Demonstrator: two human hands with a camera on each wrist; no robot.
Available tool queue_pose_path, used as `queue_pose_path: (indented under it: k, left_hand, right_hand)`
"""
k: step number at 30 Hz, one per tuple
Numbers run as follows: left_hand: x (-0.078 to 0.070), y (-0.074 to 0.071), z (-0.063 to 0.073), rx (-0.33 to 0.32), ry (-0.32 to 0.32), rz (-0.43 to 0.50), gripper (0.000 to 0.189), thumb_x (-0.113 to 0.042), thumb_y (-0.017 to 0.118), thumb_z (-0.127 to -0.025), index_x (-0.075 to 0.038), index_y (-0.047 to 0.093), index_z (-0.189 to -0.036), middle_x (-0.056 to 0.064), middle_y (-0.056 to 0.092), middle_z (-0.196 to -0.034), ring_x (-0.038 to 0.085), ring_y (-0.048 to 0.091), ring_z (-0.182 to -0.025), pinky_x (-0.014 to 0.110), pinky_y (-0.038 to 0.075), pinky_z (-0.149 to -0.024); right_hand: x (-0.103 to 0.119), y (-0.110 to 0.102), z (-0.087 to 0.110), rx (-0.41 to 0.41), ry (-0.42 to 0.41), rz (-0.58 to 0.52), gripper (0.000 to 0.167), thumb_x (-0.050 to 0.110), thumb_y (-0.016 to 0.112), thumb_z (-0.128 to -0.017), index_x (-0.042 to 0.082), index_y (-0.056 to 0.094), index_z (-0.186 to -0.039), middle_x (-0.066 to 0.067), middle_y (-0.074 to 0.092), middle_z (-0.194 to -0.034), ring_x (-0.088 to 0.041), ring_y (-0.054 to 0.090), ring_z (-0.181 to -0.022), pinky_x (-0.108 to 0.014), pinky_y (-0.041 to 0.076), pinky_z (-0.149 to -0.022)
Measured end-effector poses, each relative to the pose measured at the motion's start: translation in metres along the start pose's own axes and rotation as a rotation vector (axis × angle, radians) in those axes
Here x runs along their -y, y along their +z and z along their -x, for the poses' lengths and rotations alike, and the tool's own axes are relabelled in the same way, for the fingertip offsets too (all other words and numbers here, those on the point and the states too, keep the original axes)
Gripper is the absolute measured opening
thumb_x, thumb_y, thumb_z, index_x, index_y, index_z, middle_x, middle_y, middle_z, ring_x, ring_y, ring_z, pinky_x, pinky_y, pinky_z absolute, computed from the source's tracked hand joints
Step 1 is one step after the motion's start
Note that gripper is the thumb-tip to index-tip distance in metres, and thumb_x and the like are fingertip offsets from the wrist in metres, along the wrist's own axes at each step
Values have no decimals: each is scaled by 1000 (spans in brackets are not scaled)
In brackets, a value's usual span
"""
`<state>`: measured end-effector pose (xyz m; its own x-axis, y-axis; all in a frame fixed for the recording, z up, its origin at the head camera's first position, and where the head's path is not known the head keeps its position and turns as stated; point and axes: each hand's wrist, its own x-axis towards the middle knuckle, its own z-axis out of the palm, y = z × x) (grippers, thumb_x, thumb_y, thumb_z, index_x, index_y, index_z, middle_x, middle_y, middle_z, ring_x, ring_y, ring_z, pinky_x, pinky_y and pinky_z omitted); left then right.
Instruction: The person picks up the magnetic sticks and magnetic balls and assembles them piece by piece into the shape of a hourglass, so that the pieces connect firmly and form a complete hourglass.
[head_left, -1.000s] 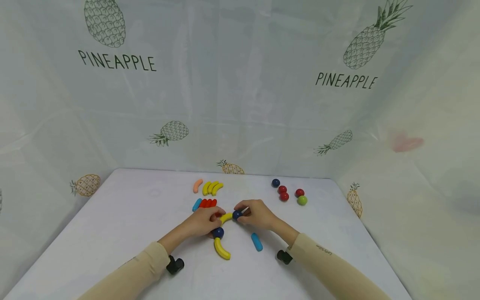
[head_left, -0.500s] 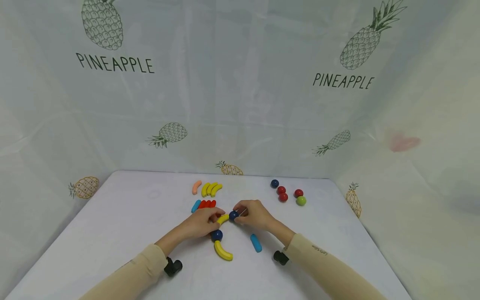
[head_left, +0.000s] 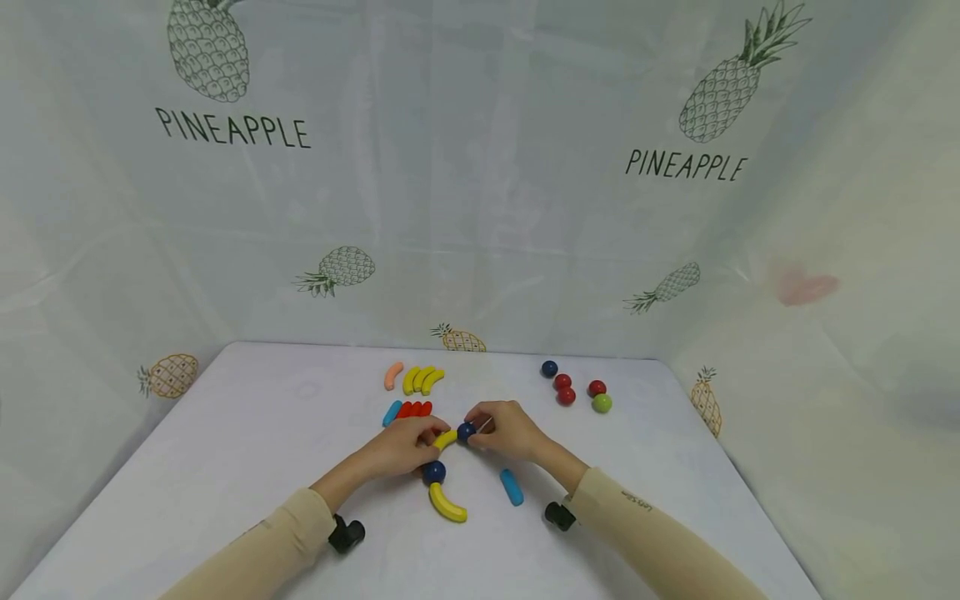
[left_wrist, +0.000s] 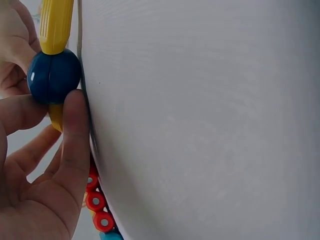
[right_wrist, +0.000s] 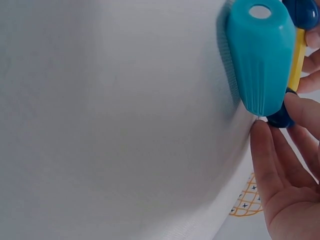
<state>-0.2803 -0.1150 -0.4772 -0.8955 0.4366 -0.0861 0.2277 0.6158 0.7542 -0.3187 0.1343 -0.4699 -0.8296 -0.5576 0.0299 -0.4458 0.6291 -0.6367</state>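
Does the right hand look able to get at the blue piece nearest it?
Probably yes: the blue piece lies close by with nothing on top, though the right hand would likely first have to release the dark blue ball.

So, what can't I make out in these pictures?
Head view: near ends of the red sticks, hidden by the left hand.
Head view: right sleeve lettering, too small to read.
Left wrist view: the upper yellow stick, its end cut by the top edge.
Right wrist view: part of the pinched ball, behind blue stick and right hand.
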Motion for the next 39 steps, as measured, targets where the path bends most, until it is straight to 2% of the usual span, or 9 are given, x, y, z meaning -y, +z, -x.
queue_pose_path:
  k: [10, 25, 33, 39]
  left_hand:
    - [1, 0, 0, 10, 0, 36, 39, -11, 74, -98, -10, 66, -136, 4, 65, -101, 17, 65, -72, 29, 61, -64]
    - [-4, 0, -1, -8, -14, 18, 35, -11, 76, -97, -10, 67, -131, 4, 67, -106, 16, 64, -75, 27, 60, -65]
    - [-1, 1, -1, 2, 2, -20, 48, -14, 75, -98, -14, 63, -144, 3, 66, -105, 17, 64, -75, 29, 59, -68]
    - [-3, -1, 0, 9, 7, -29, 47, -11, 72, -98, -16, 65, -144, 2, 64, -100, 17, 63, -75, 30, 58, -68]
  right_hand:
    - [1, -1, 0, 5, -8, -7, 28, 14, 80, -96, 11, 74, -122, -3, 76, -108, -13, 69, -90, -27, 62, -81]
    - [0, -2, -1, 19, -20, -19, 26, 14, 80, -96, 12, 74, -121, -3, 76, -110, -15, 69, -91, -27, 61, -81]
    - [-1, -1, -4, 38, -40, -38, 28, 13, 80, -96, 11, 74, -123, -4, 76, -113, -14, 70, -90, -25, 61, -80]
    - [-3, -6, -9, 90, -91, 16, 34, 11, 78, -97, 11, 72, -131, -4, 75, -119, -16, 69, -94, -25, 60, -86]
